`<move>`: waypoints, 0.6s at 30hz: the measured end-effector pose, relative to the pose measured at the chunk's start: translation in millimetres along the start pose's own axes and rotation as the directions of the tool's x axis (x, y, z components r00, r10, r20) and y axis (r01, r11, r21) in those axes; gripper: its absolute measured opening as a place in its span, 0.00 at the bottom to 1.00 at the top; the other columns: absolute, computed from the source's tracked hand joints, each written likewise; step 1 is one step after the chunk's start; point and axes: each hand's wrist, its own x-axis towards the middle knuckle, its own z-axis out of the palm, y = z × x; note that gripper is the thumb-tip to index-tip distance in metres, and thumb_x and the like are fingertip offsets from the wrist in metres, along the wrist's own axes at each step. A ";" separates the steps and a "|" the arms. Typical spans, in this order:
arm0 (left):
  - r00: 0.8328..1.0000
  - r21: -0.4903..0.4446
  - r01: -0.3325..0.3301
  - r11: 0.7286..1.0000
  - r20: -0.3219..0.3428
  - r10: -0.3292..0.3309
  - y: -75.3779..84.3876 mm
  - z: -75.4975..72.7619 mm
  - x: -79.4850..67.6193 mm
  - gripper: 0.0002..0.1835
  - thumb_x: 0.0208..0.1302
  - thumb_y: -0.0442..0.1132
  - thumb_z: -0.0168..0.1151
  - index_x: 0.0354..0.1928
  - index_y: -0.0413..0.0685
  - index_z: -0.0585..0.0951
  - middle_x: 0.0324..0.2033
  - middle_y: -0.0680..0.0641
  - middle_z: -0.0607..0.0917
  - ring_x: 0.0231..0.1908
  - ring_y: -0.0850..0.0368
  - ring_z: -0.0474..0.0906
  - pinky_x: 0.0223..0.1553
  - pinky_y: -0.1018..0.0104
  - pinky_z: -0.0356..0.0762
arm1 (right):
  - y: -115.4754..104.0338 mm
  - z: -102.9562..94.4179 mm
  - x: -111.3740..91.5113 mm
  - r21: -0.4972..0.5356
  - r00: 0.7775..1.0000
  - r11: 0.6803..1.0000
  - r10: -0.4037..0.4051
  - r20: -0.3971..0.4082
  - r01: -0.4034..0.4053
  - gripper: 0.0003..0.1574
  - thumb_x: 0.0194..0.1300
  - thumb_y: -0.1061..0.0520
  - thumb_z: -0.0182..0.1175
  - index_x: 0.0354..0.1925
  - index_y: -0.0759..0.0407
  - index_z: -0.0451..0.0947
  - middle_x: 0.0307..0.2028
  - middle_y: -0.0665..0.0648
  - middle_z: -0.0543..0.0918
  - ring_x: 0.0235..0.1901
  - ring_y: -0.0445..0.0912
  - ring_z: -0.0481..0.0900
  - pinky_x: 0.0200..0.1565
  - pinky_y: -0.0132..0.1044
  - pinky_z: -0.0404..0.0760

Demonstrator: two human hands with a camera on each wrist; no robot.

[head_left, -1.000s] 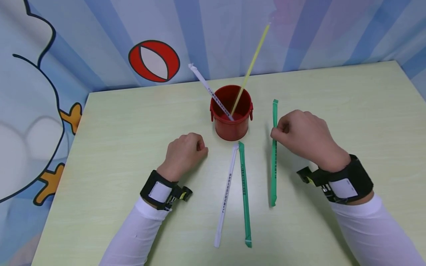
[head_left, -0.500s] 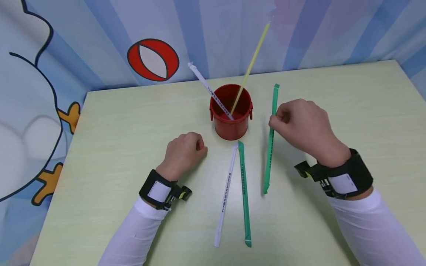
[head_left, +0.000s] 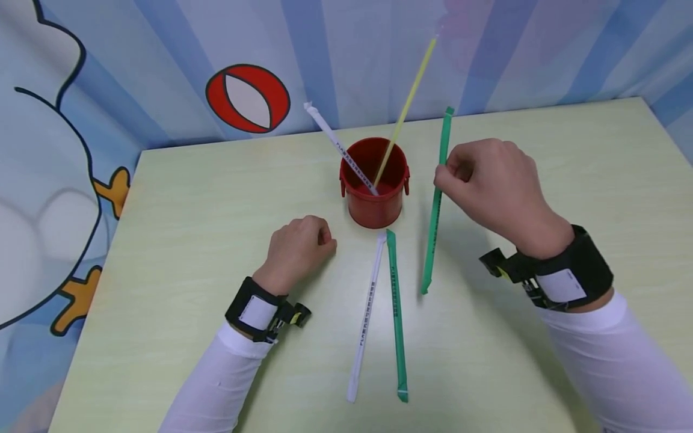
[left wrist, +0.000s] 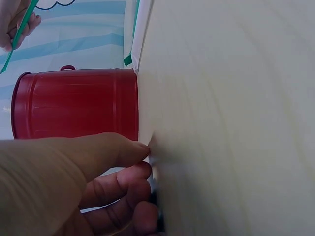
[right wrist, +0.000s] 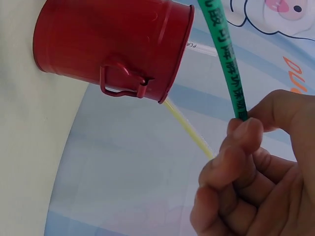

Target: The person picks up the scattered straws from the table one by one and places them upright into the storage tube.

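My right hand (head_left: 494, 189) pinches a green paper-wrapped straw (head_left: 433, 234) between thumb and fingertips, tilted, to the right of the red bucket (head_left: 375, 210). In the right wrist view the wrapper's dark printing (right wrist: 227, 59) faces the camera, with the bucket beyond it. My left hand (head_left: 299, 248) rests on the table in front and to the left of the bucket, fingers loosely curled around nothing. A white wrapped straw (head_left: 335, 141) and a yellow straw (head_left: 407, 108) lean inside the bucket.
On the table (head_left: 216, 198) in front of the bucket lie a white wrapped straw (head_left: 367, 319) and another green wrapped straw (head_left: 397, 319), side by side. A striped blue curtain (head_left: 368, 60) with cartoon prints hangs behind the table's back edge.
My right hand has risen away from me, carrying the green straw up from the table to beside the bucket, its lower end swinging left. My left hand has stayed put.
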 end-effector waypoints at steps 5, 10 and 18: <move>1.000 0.005 0.001 1.000 -0.009 -0.001 -1.1 -0.7 -0.8 0.08 0.61 0.38 0.62 0.23 0.49 0.79 0.18 0.50 0.77 0.23 0.55 0.71 0.21 0.64 0.66 | -1.9 -4.6 6.6 0.010 0.997 1.000 -0.025 -0.069 0.026 0.16 0.63 0.57 0.52 0.22 0.58 0.81 0.16 0.55 0.79 0.17 0.44 0.69 0.18 0.42 0.67; 1.000 0.008 0.001 1.000 -0.006 -0.001 -1.5 0.0 -0.4 0.09 0.61 0.38 0.62 0.23 0.49 0.78 0.18 0.50 0.76 0.23 0.55 0.71 0.21 0.63 0.66 | -2.6 -10.8 11.6 0.018 0.988 0.999 -0.039 -0.148 0.042 0.16 0.63 0.56 0.53 0.24 0.61 0.81 0.19 0.57 0.81 0.20 0.44 0.71 0.22 0.43 0.67; 1.000 0.011 -0.014 1.000 -0.012 0.014 -1.1 0.9 -0.2 0.09 0.60 0.38 0.61 0.23 0.49 0.78 0.18 0.50 0.76 0.22 0.55 0.71 0.21 0.64 0.65 | -2.7 -22.2 19.9 0.034 0.955 0.992 -0.107 -0.278 0.121 0.18 0.66 0.56 0.54 0.28 0.68 0.82 0.21 0.63 0.82 0.21 0.48 0.73 0.26 0.41 0.65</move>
